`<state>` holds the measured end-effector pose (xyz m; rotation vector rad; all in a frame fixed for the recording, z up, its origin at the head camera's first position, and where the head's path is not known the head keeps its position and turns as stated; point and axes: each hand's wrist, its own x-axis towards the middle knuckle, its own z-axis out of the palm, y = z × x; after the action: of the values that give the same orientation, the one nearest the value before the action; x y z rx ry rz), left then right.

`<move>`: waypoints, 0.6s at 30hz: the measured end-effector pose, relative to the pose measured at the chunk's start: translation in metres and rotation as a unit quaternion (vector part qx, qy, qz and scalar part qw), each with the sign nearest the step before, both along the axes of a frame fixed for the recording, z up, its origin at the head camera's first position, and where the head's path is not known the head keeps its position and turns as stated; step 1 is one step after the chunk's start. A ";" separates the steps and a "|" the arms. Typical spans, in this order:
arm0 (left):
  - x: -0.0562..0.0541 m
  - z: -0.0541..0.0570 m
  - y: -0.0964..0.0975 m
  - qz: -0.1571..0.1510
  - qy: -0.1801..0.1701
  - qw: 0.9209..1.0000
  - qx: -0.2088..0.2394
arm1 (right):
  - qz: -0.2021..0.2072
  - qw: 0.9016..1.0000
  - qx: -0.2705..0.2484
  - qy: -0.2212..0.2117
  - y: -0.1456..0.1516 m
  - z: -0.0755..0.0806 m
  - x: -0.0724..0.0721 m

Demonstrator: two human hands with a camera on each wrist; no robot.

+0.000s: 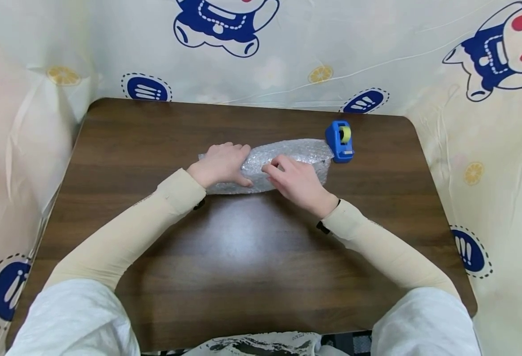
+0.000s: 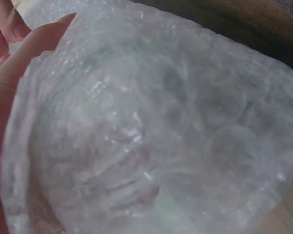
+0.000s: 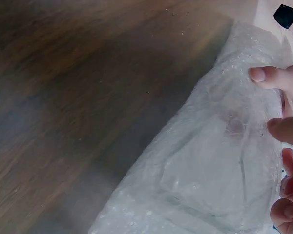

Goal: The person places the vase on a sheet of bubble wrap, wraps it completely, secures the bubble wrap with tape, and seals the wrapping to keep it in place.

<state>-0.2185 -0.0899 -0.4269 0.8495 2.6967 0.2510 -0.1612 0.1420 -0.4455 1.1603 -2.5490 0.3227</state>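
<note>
A long package of clear bubble wrap (image 1: pixel 303 151) lies across the table, its contents hazy through the plastic. My left hand (image 1: pixel 224 164) grips its left part, thumb on the near side and fingers over the far side. In the left wrist view, the loose end of the bubble wrap (image 2: pixel 210 122) fills most of the picture. Over the package's middle is my right hand (image 1: pixel 298 184), fingers bent and tips at the wrap. The right wrist view shows those fingers (image 3: pixel 285 130) beside the wrap (image 3: pixel 210 165); whether they pinch anything is not visible.
A blue tape dispenser (image 1: pixel 340 141) with a yellowish roll stands at the package's right end. The brown wooden table (image 1: pixel 243 287) has rounded corners. Behind and beside it hangs a pale printed sheet (image 1: pixel 123 39).
</note>
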 end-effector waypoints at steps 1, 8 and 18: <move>0.000 0.000 0.000 0.000 0.001 1.000 0.002 | 0.003 1.000 -0.005 -0.007 0.001 0.002 -0.001; 0.002 -0.002 0.001 -0.004 0.017 1.000 0.001 | -0.013 0.999 -0.025 -0.020 -0.004 0.006 -0.002; 0.007 -0.004 0.001 -0.002 0.041 0.999 -0.003 | -0.132 0.989 -0.008 -0.070 -0.019 0.014 0.001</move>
<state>-0.2113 -0.0888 -0.4310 0.8819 2.7686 0.2112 -0.1598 0.1232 -0.4317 0.8064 -2.7734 0.3695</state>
